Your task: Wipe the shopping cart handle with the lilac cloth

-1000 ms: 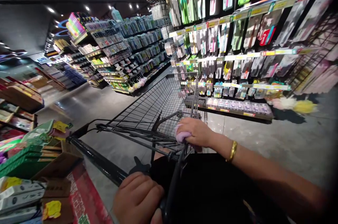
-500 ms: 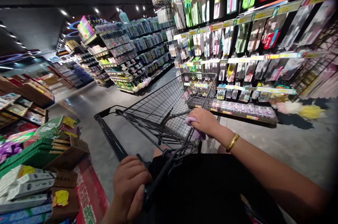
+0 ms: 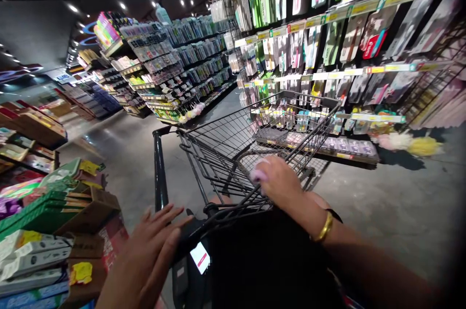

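Observation:
A black wire shopping cart stands before me, turned toward the shelves. My left hand lies over the near part of its dark handle, fingers stretched out and loosely apart rather than wrapped round the bar. In my right hand, closed in a fist, is a bunched lilac cloth; the fist is at the cart's near side rim. Motion blurs this hand slightly. A gold bracelet circles the right wrist. Below the handle a small lit screen shows.
Hanging racks of packaged brushes and tools rise ahead on the right, with pink and yellow bath puffs at their end. Stocked shelves stand farther off. Boxes of goods and a green crate crowd the left.
The cart has swung to the right, its front now crossing the lower racks. My left hand has loosened from its grip on the handle and straightened its fingers. The lit screen has come into view.

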Demonstrator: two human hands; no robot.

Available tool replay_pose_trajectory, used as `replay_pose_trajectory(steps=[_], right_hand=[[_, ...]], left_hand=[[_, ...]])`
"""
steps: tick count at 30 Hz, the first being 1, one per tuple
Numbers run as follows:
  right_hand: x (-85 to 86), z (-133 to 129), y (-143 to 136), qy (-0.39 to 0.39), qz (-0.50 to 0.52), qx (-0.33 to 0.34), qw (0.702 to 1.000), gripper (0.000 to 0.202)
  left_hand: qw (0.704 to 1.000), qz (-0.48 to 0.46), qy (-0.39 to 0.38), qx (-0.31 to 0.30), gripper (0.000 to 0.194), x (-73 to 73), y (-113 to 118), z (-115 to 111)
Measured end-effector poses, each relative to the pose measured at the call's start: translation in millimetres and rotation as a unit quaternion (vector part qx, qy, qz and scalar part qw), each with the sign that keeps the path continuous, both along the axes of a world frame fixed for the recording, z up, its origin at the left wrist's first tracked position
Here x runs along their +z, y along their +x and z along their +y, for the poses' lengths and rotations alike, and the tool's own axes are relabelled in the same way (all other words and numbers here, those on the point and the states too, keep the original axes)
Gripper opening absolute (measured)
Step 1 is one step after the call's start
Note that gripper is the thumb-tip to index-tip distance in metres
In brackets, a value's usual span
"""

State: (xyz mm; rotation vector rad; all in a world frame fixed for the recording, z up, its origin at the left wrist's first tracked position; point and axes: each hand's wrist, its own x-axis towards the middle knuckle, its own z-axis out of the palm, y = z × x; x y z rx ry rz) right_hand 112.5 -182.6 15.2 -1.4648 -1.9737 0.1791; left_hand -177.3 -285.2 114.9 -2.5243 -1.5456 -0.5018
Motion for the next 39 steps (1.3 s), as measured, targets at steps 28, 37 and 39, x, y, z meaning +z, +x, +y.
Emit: replay_pose_trajectory(steps=[28, 37, 39], right_hand=[[-24.2, 2, -84, 0.239, 0.063, 0.104, 0.963, 0.030], [-60.7, 33, -57, 0.389, -0.068, 0.181, 0.900, 0.025], [-54.6, 38, -55, 0.384, -0.082, 0.159, 0.906, 0.023]], left_hand=[[0.991, 0.065, 0.085, 0.076, 0.030, -22.8, 22, 91], [0.985, 0.017, 0.125, 0.120, 0.025, -31.2, 28, 121], [0.982, -0.002, 0.156, 0.111, 0.023, -35.3, 45, 127]])
